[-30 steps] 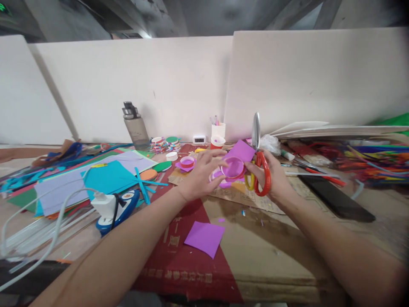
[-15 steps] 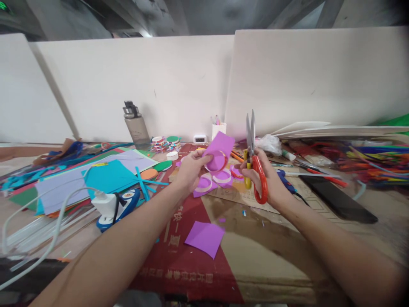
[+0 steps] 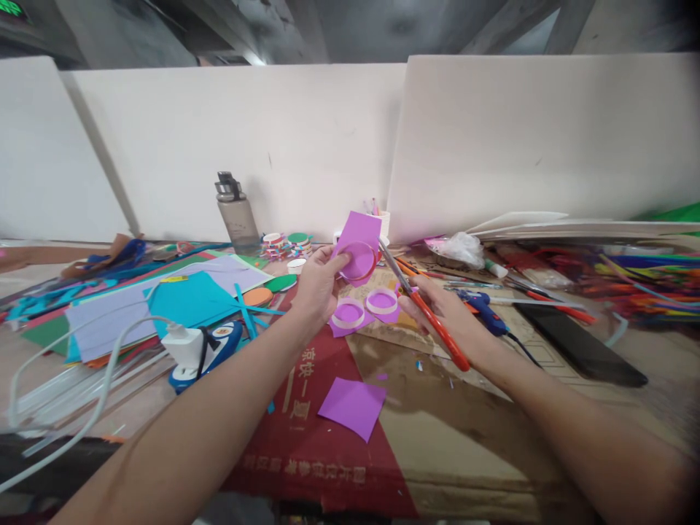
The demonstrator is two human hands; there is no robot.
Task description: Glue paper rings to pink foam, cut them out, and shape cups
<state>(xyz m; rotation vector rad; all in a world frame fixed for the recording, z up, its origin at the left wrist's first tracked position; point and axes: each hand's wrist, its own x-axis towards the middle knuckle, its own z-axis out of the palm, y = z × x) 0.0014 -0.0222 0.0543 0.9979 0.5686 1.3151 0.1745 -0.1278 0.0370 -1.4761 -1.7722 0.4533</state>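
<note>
My left hand [image 3: 321,283] pinches a piece of purple paper [image 3: 361,227] with a thin ring stuck on it. In my right hand [image 3: 437,306] is a pair of scissors [image 3: 402,271] with red handles, its blades pointing up and left at the right edge of the held paper. Whether the blades touch the paper I cannot tell. Below the held piece, two white rings, a left one [image 3: 348,313] and a right one [image 3: 381,300], lie on purple paper. Closer to me, a loose purple square [image 3: 353,407] rests on the red part of the cardboard.
On the left are coloured paper sheets [image 3: 186,302], a blue power strip [image 3: 224,343] with a white plug, and a bottle [image 3: 239,219] behind them. A blue glue gun [image 3: 486,313], a black phone-like slab [image 3: 580,346] and colourful pipe cleaners [image 3: 650,281] lie to the right.
The scissors have swung from upright down and left, bringing their blades to the purple paper. My left hand has turned the paper more upright and shifted it slightly left.
</note>
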